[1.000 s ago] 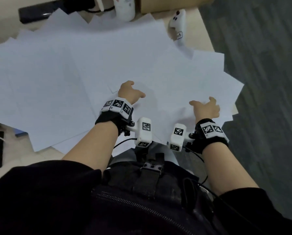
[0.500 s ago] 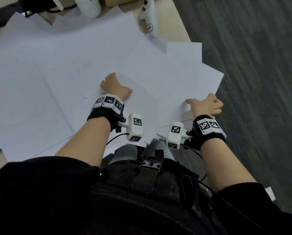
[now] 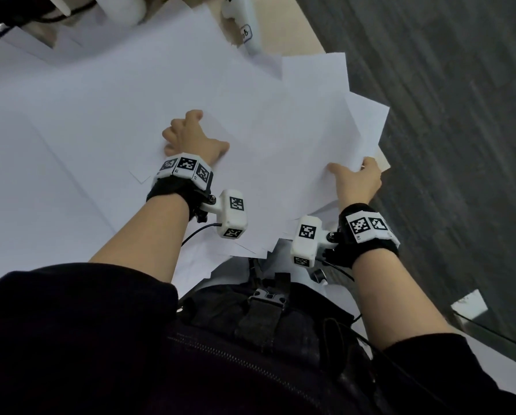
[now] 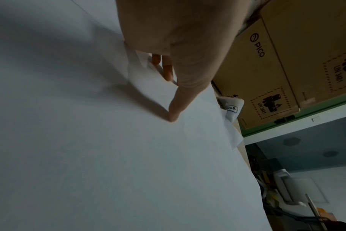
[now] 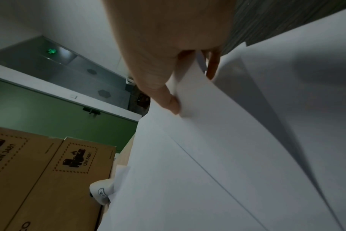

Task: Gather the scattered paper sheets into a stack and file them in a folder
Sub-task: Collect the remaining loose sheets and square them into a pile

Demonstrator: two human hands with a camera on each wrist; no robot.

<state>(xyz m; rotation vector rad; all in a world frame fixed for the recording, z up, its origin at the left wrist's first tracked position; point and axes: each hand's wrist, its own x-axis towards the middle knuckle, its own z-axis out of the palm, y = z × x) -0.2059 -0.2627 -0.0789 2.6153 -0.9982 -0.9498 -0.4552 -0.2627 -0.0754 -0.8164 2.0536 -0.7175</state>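
Hands first: the right hand now pinches the edge of several white paper sheets at the table's right rim, thumb on top and fingers beneath, lifting that edge clear. A second ago it lay further in on the pile; it has since slid outward to the overhanging sheets. The left hand has kept its place near the middle of the spread, fingers curled and thumb tip pressed down on the top sheet, pinning it. Around them the sheets cover most of the table, fanned and overlapping, some hanging over the near edge. A white controller lies at the far edge, cardboard boxes behind it. Gathering has begun from the right side; no folder is in view.
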